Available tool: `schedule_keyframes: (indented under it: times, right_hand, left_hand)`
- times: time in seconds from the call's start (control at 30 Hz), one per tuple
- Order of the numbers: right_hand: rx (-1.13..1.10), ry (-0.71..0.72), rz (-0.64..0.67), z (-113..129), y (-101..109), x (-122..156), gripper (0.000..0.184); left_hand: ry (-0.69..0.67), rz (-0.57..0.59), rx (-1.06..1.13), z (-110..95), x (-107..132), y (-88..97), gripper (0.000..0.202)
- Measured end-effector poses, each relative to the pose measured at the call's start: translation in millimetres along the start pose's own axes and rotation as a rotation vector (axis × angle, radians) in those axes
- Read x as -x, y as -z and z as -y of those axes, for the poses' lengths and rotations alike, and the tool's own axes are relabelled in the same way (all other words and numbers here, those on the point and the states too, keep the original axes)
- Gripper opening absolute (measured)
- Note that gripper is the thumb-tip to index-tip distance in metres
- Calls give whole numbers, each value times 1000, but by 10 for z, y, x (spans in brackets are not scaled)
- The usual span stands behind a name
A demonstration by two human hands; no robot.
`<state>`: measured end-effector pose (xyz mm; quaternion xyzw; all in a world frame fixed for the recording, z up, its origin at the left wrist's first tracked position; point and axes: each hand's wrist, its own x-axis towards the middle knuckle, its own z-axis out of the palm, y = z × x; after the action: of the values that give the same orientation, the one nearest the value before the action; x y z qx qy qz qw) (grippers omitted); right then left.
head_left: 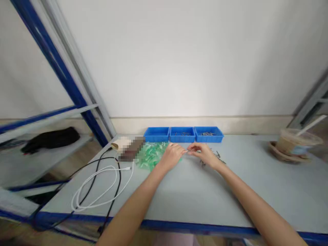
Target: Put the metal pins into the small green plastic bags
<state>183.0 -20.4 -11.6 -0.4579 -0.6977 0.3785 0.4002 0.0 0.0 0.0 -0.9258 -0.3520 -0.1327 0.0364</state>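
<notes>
- Nearest the camera: left forearm (pixel 139 203) and right forearm (pixel 258 205), slanting inward from the lower edge over the grey table (pixel 192 198).
- Left hand (pixel 173 155): fingers curled narrow, apparently pinching one end of a small metal piece (pixel 189 150); back of the hand upward, hiding much of the grip.
- Right hand (pixel 202 153): thumb and fingers narrowed on the opposite end, nearly tip to tip with the left.
- Small metal piece directly between both sets of fingertips, long axis seemingly sideways, hand to hand; neither hand clearly nearer. Cannot tell whether one part or two.
- Left of the left hand, and partly hidden by it: green plastic pile (pixel 151 155).
- Just beside the right wrist, on the table: loose metal pieces (pixel 218 156).
- Beyond both hands, side by side: left blue tray (pixel 156 139), middle blue tray (pixel 182 138) and right blue tray (pixel 209 139), with metal bits inside the last two.
</notes>
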Motion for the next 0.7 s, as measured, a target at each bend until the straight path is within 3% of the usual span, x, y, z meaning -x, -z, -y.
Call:
schedule_keyframes:
  times: [0.2,0.53,0.7]
  right_hand:
    - [335,93,-15,22,36,63,17]
    - [517,103,-3,82,55,70,19]
    - [576,71,50,103,81,72,25]
  left_hand:
    - [-32,24,34,-25,-5,-40,25]
    - [-25,20,68,-33,4,42,33]
    - [11,-38,66,-28,5,30,30]
